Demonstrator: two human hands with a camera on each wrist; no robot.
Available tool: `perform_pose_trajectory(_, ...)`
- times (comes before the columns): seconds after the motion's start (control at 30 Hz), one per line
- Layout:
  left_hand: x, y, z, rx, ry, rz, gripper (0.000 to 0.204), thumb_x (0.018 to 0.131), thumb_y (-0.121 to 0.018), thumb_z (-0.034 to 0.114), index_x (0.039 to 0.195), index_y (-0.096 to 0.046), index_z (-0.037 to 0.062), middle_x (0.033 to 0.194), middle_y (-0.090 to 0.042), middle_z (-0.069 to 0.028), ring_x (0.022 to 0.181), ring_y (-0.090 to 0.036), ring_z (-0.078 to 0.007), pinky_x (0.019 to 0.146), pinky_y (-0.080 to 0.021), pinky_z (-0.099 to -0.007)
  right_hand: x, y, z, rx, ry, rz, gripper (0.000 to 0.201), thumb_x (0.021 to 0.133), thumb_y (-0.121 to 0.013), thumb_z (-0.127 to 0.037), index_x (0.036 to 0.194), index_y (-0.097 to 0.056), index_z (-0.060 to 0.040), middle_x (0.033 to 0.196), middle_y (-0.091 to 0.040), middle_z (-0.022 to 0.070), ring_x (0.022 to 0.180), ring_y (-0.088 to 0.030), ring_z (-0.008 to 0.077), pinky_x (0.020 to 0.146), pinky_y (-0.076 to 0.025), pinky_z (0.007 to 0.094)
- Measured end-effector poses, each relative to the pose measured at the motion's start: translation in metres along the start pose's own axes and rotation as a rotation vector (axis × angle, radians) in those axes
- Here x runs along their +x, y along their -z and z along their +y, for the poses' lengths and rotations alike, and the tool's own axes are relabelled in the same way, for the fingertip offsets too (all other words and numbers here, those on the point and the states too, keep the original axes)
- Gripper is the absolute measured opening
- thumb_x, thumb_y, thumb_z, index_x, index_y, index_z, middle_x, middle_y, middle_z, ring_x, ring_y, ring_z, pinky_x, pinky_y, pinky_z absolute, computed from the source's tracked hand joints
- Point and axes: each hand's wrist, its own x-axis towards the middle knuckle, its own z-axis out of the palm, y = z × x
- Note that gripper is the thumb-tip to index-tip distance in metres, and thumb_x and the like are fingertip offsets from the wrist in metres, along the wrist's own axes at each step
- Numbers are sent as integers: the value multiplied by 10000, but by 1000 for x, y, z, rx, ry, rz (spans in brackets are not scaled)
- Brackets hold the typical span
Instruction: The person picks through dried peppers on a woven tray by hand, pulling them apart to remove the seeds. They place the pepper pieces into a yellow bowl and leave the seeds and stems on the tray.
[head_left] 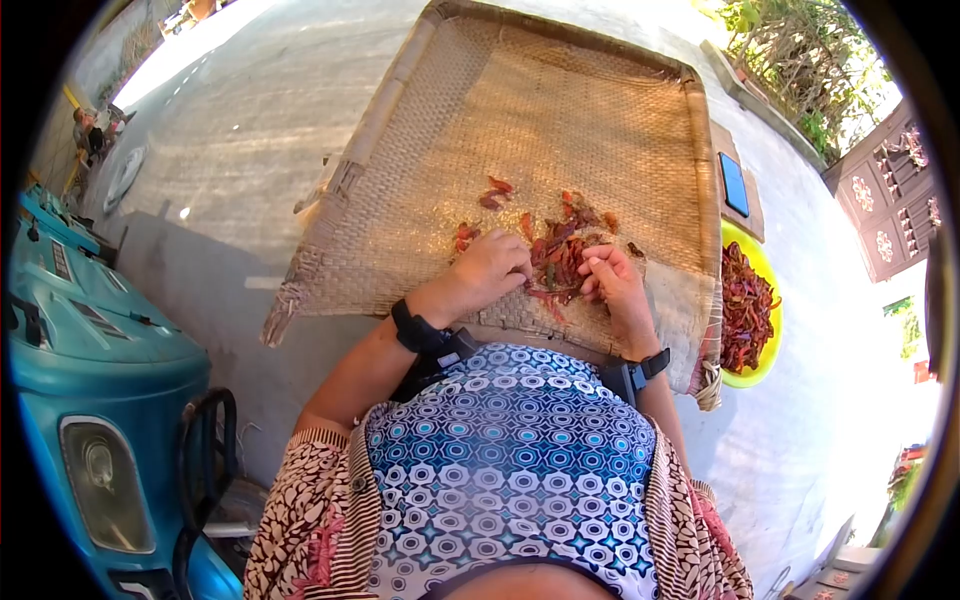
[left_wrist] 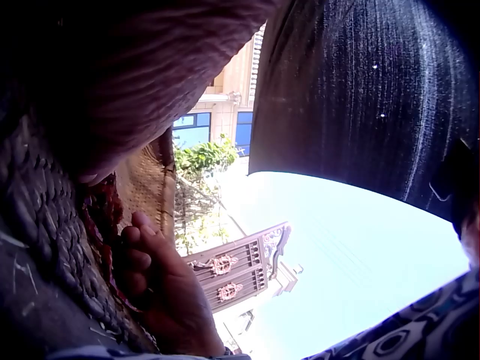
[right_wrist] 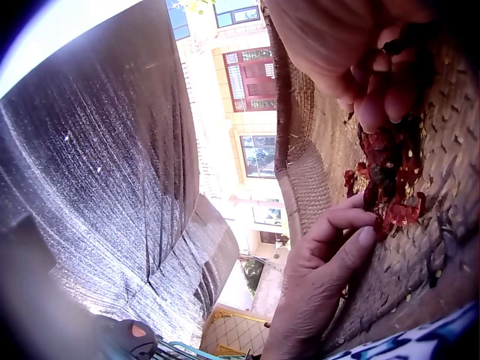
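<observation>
Dried red chili peppers [head_left: 562, 245] lie in a loose pile near the close edge of a woven bamboo tray [head_left: 560, 110]. My left hand [head_left: 490, 268] is at the pile's left side; in the right wrist view its thumb and index finger pinch a red chili at the pile's edge. On the other side, my right hand [head_left: 615, 285] has its fingers curled above the peppers. A dark, shrivelled chili piece [right_wrist: 401, 41] shows between its fingers in the right wrist view. Pale seeds and a few loose chilies [head_left: 495, 192] are scattered around the pile.
A yellow-green basin [head_left: 765, 355] full of dried chilies stands right of the tray. Above it, a blue phone [head_left: 734, 185] lies on a small board. A teal vehicle [head_left: 110, 350] is at the left on the concrete ground [head_left: 240, 130].
</observation>
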Motion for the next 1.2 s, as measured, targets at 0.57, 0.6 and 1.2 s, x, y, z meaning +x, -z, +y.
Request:
perform_pose_trajectory(0.57, 2, 9, 1, -290, 377, 718, 155, 935, -528, -3, 1066, -610, 1, 1011, -649, -85, 940, -623, -140, 838, -502, -270, -7, -5, -7, 24, 23, 9, 167, 986, -518, -183, 1085, -576, -62, 908, -614, 3, 694, -580, 61, 624, -471, 211)
perform_pose_trajectory(0.6, 2, 9, -1, -333, 389, 713, 169, 935, -518, -13, 1078, -608, -1, 1024, -649, -88, 957, -623, -142, 860, -498, -267, -7, -5, -7, 26, 20, 13, 167, 983, -523, -181, 1085, -576, -59, 906, -614, 3, 695, -581, 61, 623, -470, 211)
perform_pose_trajectory(1.2, -1, 15, 0, -118, 604, 469, 109, 786, -638, 69, 888, -666, 47, 919, -655, -134, 814, -642, -254, 694, -515, -339, -22, -24, -17, -591, 330, -305, 190, 835, -694, -85, 1017, -652, -52, 834, -596, 51, 781, -613, 129, 710, -488, 276)
